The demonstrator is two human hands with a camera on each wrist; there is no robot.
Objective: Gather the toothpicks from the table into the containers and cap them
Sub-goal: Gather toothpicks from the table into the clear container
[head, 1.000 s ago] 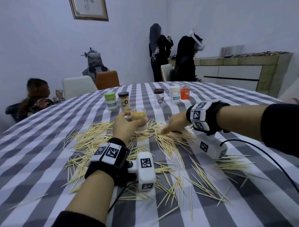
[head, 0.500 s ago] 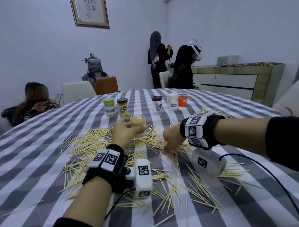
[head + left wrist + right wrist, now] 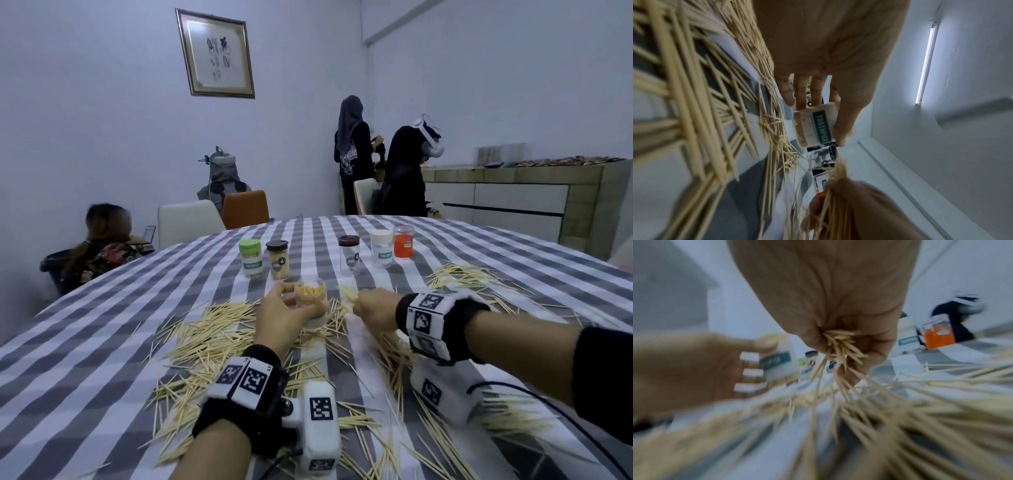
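My left hand [image 3: 291, 317] grips an uncapped clear container [image 3: 311, 297] with a teal "TOOTHPICK" label [image 3: 821, 125], nearly full of toothpicks and held upright above the table. Just to its right, my right hand [image 3: 371, 308] is lifted off the cloth and pinches a bunch of toothpicks [image 3: 839, 344] whose ends stick out toward the container [image 3: 347, 294]. Loose toothpicks [image 3: 212, 337] lie scattered over the checked tablecloth [image 3: 102, 325] around and below both hands.
Further back stand capped containers: green-lidded [image 3: 250, 253], dark-lidded full [image 3: 278, 258], dark-lidded clear [image 3: 349, 255], white-lidded [image 3: 382, 247] and orange [image 3: 403, 241]. Another toothpick heap [image 3: 459, 275] lies at the right. Chairs, a counter and several people are beyond the table.
My right hand closed on a bunch of toothpicks from the pile and rose toward the container. The left hand kept hold of the container, lifted slightly.
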